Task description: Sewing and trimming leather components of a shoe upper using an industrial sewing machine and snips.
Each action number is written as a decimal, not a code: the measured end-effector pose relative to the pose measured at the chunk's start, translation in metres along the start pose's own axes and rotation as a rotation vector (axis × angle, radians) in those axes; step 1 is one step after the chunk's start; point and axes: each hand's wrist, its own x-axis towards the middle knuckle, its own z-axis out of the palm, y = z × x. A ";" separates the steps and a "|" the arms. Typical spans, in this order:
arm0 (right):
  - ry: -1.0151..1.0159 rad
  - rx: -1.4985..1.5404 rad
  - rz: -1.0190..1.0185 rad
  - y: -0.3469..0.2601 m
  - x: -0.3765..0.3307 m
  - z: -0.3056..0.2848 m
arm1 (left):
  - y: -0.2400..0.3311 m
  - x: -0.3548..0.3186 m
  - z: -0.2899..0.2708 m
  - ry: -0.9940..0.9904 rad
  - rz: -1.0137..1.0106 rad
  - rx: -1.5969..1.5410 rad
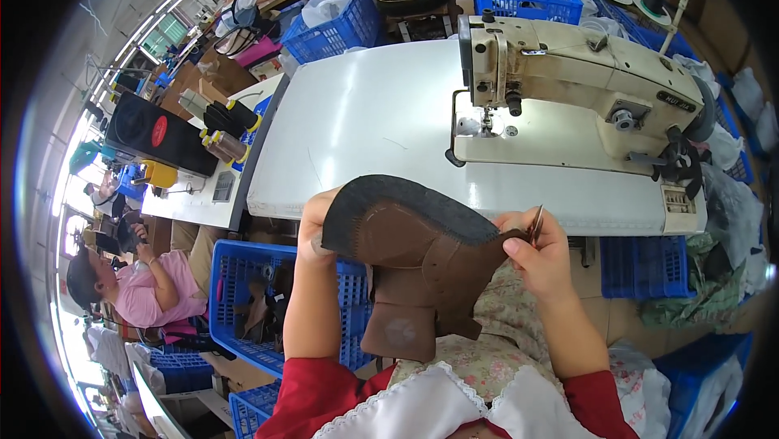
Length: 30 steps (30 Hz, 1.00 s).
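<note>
Head view, right grip (545,259): thumb and fingers pinched on the right corner of the brown piece (466,264); a slim pointed metal tool (537,224) shows among the fingers.
Left grip (316,224): at the piece's left edge, fingers hidden behind it; how they close cannot be told.
Brown piece: raised between both hands at the near side of the white bench (349,122), a dark band (393,191) curving along its top.
Sewing machine (560,66): cream, on the bench's right part.
Blue crate (256,251): beside the left forearm (312,313), dark pieces inside.
Co-worker (158,289): pink top, seated farther left.
</note>
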 end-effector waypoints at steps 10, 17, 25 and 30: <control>0.093 -0.054 -0.051 0.002 -0.012 -0.003 | -0.002 -0.013 -0.014 -0.154 -0.322 -0.053; 0.094 -0.083 -0.116 0.008 -0.016 0.001 | 0.000 -0.002 -0.003 -0.111 -0.425 0.106; 0.286 0.089 0.075 0.008 -0.024 -0.003 | 0.002 0.007 0.014 -0.070 -0.438 0.060; 0.208 0.112 0.041 0.007 -0.025 -0.002 | -0.012 0.004 0.011 -0.005 -0.476 -0.073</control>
